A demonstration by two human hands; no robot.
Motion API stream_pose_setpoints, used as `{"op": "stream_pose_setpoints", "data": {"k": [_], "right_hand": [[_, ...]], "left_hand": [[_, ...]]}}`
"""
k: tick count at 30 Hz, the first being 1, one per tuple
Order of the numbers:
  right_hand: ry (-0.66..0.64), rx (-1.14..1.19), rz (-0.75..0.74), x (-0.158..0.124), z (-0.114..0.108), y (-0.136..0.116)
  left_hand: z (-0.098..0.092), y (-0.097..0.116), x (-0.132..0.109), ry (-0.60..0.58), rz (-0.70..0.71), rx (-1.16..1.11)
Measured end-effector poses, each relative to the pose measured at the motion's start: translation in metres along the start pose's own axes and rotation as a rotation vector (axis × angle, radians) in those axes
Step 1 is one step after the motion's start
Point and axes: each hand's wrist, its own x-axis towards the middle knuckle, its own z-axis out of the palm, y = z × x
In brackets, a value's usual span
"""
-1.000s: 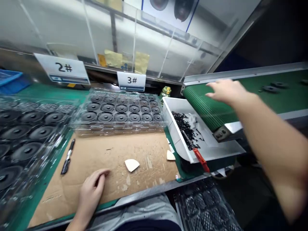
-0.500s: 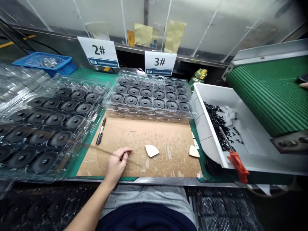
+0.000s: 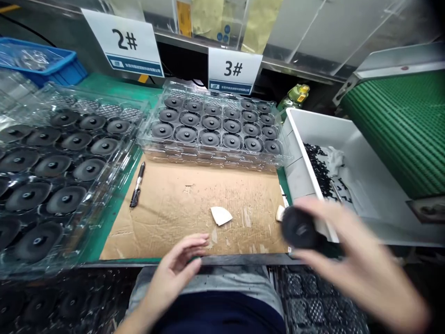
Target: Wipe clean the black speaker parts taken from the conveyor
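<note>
Blurred by motion, my right hand point(image 3: 333, 236) grips a round black plastic part point(image 3: 299, 227) between thumb and fingers, over the right edge of the cardboard. My left hand point(image 3: 181, 264) is over the cardboard's front edge, thumb and fingers apart, holding nothing. Ahead of it on the cardboard sheet point(image 3: 174, 199) lies a white wedge-shaped piece point(image 3: 221, 215). A second pale piece point(image 3: 279, 213) shows partly behind the black part. A clear tray point(image 3: 212, 150) of similar round black parts stands behind the cardboard.
To the left is another clear tray point(image 3: 114, 171) of black parts, with a pen point(image 3: 137, 184) beside it. On the right stand a white bin point(image 3: 299, 171) holding small black pieces point(image 3: 318, 167) and a green conveyor belt point(image 3: 410, 120). A blue crate point(image 3: 66, 67) sits far left.
My right hand has come into full view from the conveyor side with the round black part. My left hand has moved right and its fingers have spread. The view has tilted downward.
</note>
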Motion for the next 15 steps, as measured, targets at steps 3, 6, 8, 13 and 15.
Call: {"op": "stream_pose_setpoints", "data": {"k": [3, 6, 8, 13, 15], "right_hand": [[-0.178, 0.36, 0.055, -0.025, 0.065, -0.019], [-0.131, 0.703, 0.185, -0.041, 0.122, -0.044], [-0.114, 0.791, 0.217, -0.042, 0.14, -0.057], [-0.288, 0.622, 0.125, -0.02, 0.134, -0.068], [-0.318, 0.52, 0.091, -0.009, 0.131, -0.061]], "left_hand": [[0.017, 0.001, -0.006, -0.274, -0.113, -0.352], [0.023, 0.004, -0.005, -0.339, -0.281, -0.546], [0.021, 0.007, -0.003, -0.287, -0.383, -0.634], [0.007, 0.017, -0.002, -0.04, -0.524, -0.652], [0.0, 0.018, -0.001, 0.008, -0.531, -0.707]]}}
